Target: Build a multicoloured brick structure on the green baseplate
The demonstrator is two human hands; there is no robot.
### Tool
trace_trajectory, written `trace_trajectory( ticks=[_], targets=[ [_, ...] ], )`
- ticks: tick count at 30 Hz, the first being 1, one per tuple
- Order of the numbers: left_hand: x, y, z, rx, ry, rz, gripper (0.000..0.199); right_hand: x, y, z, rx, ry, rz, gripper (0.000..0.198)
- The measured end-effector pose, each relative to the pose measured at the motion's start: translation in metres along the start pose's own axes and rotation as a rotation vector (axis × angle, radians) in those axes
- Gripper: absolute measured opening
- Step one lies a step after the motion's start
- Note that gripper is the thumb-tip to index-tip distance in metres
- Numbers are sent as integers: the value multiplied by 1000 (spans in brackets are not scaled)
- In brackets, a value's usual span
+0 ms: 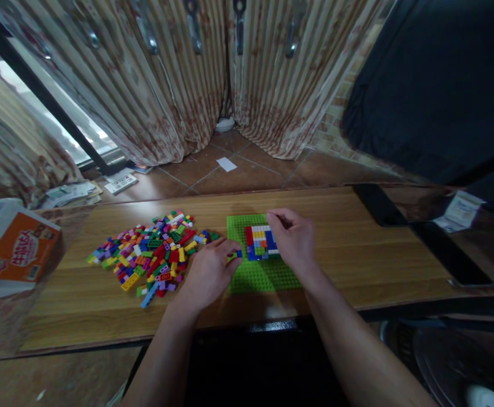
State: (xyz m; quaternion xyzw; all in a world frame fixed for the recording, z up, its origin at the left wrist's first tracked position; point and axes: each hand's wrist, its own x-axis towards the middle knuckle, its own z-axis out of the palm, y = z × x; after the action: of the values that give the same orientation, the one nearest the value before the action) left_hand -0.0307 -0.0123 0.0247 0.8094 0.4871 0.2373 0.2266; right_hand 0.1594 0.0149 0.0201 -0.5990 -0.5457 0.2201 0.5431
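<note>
A green studded baseplate (251,278) lies on the wooden table, with a flat build of toy bricks (260,240) in red, white, yellow, orange and blue on it. At the plate's left edge, my left hand (213,270) is closed, a small blue toy brick (239,254) at its fingertips. My right hand (294,240) hangs over the right part of the build and hides some of it. Its thumb and fingers are pinched together near the plate's far edge; whatever may be between them is hidden.
Left of the plate spreads a pile of loose, many-coloured bricks (156,251). A clear plastic tub with an orange label (18,247) stands at the far left. Two dark, flat, phone-like objects, one farther back (380,204) and one nearer (450,254), lie to the right.
</note>
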Motion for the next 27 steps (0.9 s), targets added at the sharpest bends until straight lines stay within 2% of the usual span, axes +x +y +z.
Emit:
trace_trajectory(
  ticks=[7, 16, 21, 27],
  targets=[
    [5, 9, 10, -11, 1, -35, 11, 7, 5, -7, 71, 97, 24, 16],
    [16, 20, 41, -15, 60, 97, 14, 7, 4, -8, 55, 96, 8, 17],
    [22, 27, 56, 88, 90, 83, 15, 7, 5, -11, 87, 98, 2, 16],
    [23, 32, 63, 204, 124, 33, 16, 8, 6, -14, 97, 76, -5, 15]
  ],
)
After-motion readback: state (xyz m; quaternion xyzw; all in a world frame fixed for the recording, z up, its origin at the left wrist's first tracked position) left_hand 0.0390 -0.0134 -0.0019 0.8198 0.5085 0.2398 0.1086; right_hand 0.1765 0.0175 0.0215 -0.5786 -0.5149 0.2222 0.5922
